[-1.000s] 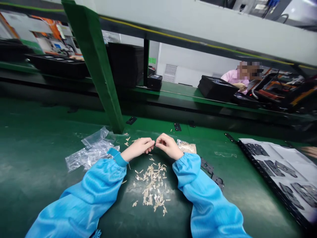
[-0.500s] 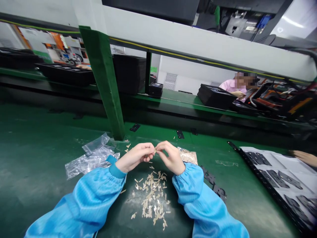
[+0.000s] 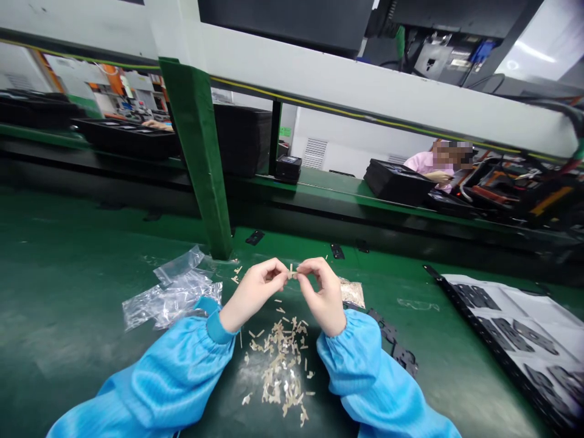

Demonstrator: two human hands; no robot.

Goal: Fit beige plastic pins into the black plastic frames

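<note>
A small beige branched piece (image 3: 292,273) is pinched between the fingertips of both hands above the bench. My left hand (image 3: 258,286) holds its left end with thumb and fingers closed. At its right end, the thumb and forefinger of my right hand (image 3: 323,292) press together on it. Under and in front of my hands lies a loose heap of similar small beige pieces (image 3: 280,359), some shiny. Just beyond my right wrist rests a clear bag of beige pieces (image 3: 353,294).
Crumpled clear plastic bags (image 3: 185,292) lie left. Flat black parts (image 3: 404,359) rest beside my right sleeve. A tray (image 3: 515,310) of black parts stands right. A green post (image 3: 201,164) rises behind my hands. Across the bench, a person in pink (image 3: 426,163) sits near black trays (image 3: 396,179).
My fingertips have drawn slightly apart, so the small beige piece now shows between them. The co-worker's hand by the right tray has left the view.
</note>
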